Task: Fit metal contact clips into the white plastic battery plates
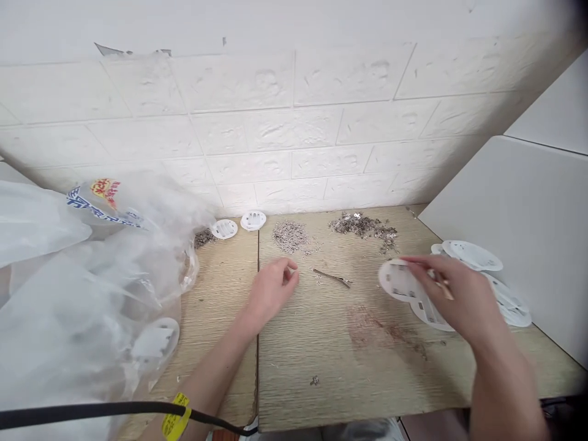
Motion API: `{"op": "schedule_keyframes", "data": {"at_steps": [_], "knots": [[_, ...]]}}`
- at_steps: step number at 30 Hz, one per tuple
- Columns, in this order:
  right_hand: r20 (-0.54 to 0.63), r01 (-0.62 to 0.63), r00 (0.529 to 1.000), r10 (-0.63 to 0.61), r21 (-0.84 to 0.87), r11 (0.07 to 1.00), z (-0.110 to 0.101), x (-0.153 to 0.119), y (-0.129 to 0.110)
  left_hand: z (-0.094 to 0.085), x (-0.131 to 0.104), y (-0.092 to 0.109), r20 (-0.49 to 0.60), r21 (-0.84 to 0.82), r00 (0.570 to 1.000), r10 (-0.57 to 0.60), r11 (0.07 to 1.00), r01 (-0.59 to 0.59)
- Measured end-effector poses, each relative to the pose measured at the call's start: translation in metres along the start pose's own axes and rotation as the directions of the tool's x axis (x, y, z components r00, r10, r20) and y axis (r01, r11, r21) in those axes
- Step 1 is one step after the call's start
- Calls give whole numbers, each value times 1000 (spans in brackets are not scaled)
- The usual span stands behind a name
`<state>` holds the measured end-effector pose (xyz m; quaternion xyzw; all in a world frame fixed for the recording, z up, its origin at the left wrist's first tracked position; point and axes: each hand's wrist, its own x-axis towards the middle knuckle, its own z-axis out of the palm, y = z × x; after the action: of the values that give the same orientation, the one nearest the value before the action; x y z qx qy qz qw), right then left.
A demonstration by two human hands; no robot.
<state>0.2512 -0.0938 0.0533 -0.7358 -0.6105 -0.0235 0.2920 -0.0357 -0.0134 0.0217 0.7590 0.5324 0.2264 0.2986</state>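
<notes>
My right hand (452, 294) pinches a round white plastic disc (395, 280) with small metal pieces in its slots. Under it, another white disc (432, 315) lies on the wooden table (312, 343). My left hand (274, 285) rests over the table near its middle, fingers curled together; whether anything small is between the fingertips is hidden. Just right of that hand lie thin metal tweezers (331, 277) with a few tiny parts beside them.
Piles of small metal parts (290, 236) and darker clips (362, 225) lie near the brick-patterned wall. More discs (473, 254) are stacked right; two (253, 220) sit at the back. Clear plastic bags (92, 294) fill the left. A black cable (114, 408) crosses the lower left.
</notes>
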Motion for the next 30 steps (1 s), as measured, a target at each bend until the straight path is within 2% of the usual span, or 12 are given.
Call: {"op": "schedule_keyframes", "data": {"at_steps": [2, 5, 7, 11, 18, 22, 24, 27, 30], "knots": [[-22, -145, 989, 143, -73, 987, -7, -10, 19, 0, -2, 2, 8, 43, 1000, 12, 999, -12], [-53, -326, 945, 322, -92, 941, -9, -20, 34, 0, -3, 4, 18, 81, 1000, 17, 997, -18], [-61, -387, 922, 383, -75, 919, -7, -24, 39, 0, -3, 4, 24, 88, 1000, 20, 996, -22], [-98, -430, 901, 422, -69, 900, -1, -30, 46, -1, -2, 3, 23, 91, 999, 22, 996, -24], [-153, -380, 918, 367, -68, 922, 0, -38, 56, -1, -1, 2, 16, 62, 999, 30, 998, -30], [-271, -339, 913, 305, -86, 937, -2, -42, 49, -3, 0, 3, -8, 67, 1000, 21, 998, -21], [-365, -312, 890, 273, -50, 949, -4, -43, 38, -7, 3, 1, -56, 75, 998, 4, 997, 0], [-460, -224, 857, 231, 71, 972, -4, -40, 17, -18, 9, -8, -186, 106, 982, 3, 994, 17], [-426, -68, 891, 158, 217, 974, 3, -31, -5, -30, 17, -27, -327, 201, 943, 55, 980, 13]]}}
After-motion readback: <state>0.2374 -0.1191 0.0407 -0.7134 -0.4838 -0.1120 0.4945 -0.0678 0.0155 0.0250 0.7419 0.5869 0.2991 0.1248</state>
